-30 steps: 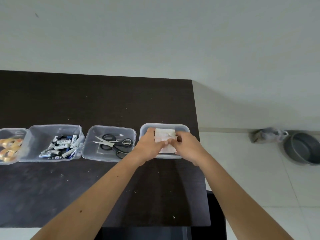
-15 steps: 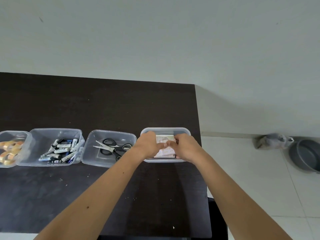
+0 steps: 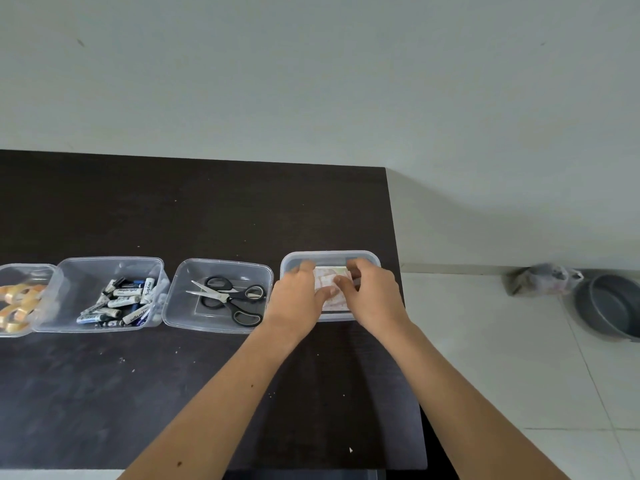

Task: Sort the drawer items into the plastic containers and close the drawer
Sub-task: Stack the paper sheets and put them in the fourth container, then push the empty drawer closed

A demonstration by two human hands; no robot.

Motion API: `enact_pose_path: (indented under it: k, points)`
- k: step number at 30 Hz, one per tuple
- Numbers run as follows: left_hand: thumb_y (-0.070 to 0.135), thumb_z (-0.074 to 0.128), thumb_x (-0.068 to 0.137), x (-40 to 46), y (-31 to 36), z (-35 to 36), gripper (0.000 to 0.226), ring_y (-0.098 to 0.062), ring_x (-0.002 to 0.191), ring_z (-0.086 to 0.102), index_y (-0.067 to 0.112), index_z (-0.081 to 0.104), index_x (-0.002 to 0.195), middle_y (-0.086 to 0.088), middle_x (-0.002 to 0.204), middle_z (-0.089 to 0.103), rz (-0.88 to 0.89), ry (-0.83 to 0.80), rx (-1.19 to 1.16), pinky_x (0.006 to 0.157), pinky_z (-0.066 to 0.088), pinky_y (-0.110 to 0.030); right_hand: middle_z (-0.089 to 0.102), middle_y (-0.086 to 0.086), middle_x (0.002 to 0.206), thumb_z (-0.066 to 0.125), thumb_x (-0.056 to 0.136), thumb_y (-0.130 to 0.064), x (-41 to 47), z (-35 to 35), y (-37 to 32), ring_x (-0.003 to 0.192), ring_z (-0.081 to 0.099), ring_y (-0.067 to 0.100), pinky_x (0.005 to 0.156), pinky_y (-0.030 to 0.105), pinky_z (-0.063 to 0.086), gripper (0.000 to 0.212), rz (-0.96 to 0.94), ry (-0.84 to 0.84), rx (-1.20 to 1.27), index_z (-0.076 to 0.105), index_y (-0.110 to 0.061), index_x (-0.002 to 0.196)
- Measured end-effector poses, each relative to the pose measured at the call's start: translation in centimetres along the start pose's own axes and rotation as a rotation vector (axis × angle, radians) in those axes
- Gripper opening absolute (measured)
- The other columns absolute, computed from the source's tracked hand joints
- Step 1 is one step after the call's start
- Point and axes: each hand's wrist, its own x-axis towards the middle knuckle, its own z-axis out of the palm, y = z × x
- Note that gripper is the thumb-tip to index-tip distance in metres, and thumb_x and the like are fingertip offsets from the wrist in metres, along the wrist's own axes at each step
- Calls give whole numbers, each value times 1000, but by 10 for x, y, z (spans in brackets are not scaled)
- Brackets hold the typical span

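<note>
Hands over the rightmost clear plastic container [image 3: 329, 258], both reaching in from the near side. Left hand [image 3: 300, 296] on the left half, fingers curled down into the tub, thumb laid across the near left part of a folded pale paper wad with faint pink and green print [image 3: 331, 276]. Right hand [image 3: 371, 295] on the right half, fingers bent over the far right edge of the same paper, thumb meeting the left thumb on top of it. Paper pinched between the two hands, inside the container, its far edge showing between the knuckles and its near edge showing below the thumbs. Whether resting on the container floor or lifted slightly: cannot tell, hidden by the hands.

Just left of that tub, a second clear plastic container [image 3: 180, 299] holding black-handled scissors [image 3: 231, 298], blades pointing left, apparently two pairs overlapped. Next left, touching or nearly touching it, a deeper clear plastic tub [image 3: 69, 275] with a heap of black, white and blue cylindrical batteries [image 3: 122, 303] piled toward its near right corner. At the left frame edge, another clear container [image 3: 20, 332], cut off, with yellowish translucent tape rolls [image 3: 16, 302].

All four in a row on a dark brown wooden tabletop [image 3: 207, 209], against a plain pale wall. Beyond the table's right edge, white tiled floor [image 3: 502, 358], with a crumpled clear plastic bag [image 3: 543, 280] and a grey round metal basin [image 3: 612, 306] side by side near the wall.
</note>
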Motion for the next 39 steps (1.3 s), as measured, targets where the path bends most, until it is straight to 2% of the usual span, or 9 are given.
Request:
enact_pose_path:
  k: [2, 6, 12, 16, 21, 26, 29, 36, 39]
  points:
    - [36, 66, 102, -5, -2, -4, 52, -37, 118, 66, 9, 50, 143, -13, 136, 65, 46, 26, -5, 96, 51, -43, 75, 1, 117, 70, 103, -29, -5, -4, 0, 102, 73, 19, 94, 31, 60, 29, -53, 87, 5, 69, -16, 129]
    - [28, 65, 105, -25, -5, -23, 50, -28, 126, 64, 14, 49, 150, -6, 147, 60, 124, 164, -102, 103, 49, -39, 73, 0, 121, 74, 100, -27, -24, -15, -1, 105, 70, 16, 87, 20, 50, 28, -122, 220, 43, 70, -17, 127]
    - [20, 67, 102, -82, -24, -36, 37, -12, 112, 67, 16, 58, 138, 3, 130, 69, 360, 365, -250, 93, 61, -42, 76, -5, 119, 72, 101, -26, -80, -30, -8, 101, 73, 15, 89, 34, 64, 21, -219, 379, 110, 71, -19, 121]
    - [19, 70, 101, -142, -56, -20, 37, -12, 110, 67, 16, 59, 136, 1, 127, 68, 423, 404, -279, 95, 58, -28, 77, -7, 115, 73, 100, -27, -149, -12, 0, 91, 72, 9, 79, 24, 62, 21, -261, 395, 131, 72, -20, 119]
    - [24, 72, 100, -232, -122, 24, 42, -2, 114, 62, 18, 57, 138, 5, 125, 66, 421, 314, -338, 97, 51, -19, 75, -10, 112, 73, 99, -25, -248, 36, 29, 86, 68, 7, 79, 23, 58, 20, -251, 341, 120, 73, -20, 119]
    - [26, 67, 103, -312, -187, 64, 38, -3, 117, 61, 26, 55, 140, 12, 126, 65, 319, 203, -366, 100, 53, -22, 74, -11, 114, 75, 99, -28, -336, 87, 59, 90, 69, 7, 83, 21, 57, 23, -220, 226, 105, 73, -20, 120]
    - [24, 66, 103, -351, -217, 86, 38, -5, 114, 62, 25, 56, 140, 12, 124, 65, 263, 166, -358, 100, 55, -25, 72, -11, 116, 76, 98, -31, -380, 118, 77, 95, 69, 8, 87, 28, 59, 27, -240, 123, 68, 72, -20, 122]
    - [33, 66, 103, -416, -265, 130, 38, -8, 113, 61, 27, 56, 139, 10, 126, 64, 217, 70, -221, 95, 55, -27, 69, -12, 125, 76, 96, -40, -448, 167, 94, 112, 64, 9, 92, 33, 59, 36, -221, -28, -7, 69, -26, 129]
    - [42, 67, 101, -435, -278, 139, 37, -14, 115, 64, 28, 61, 135, 7, 128, 67, 289, 46, -70, 101, 55, -36, 69, -9, 127, 79, 92, -44, -462, 179, 102, 118, 61, 15, 99, 36, 53, 43, -226, -54, -89, 70, -25, 129]
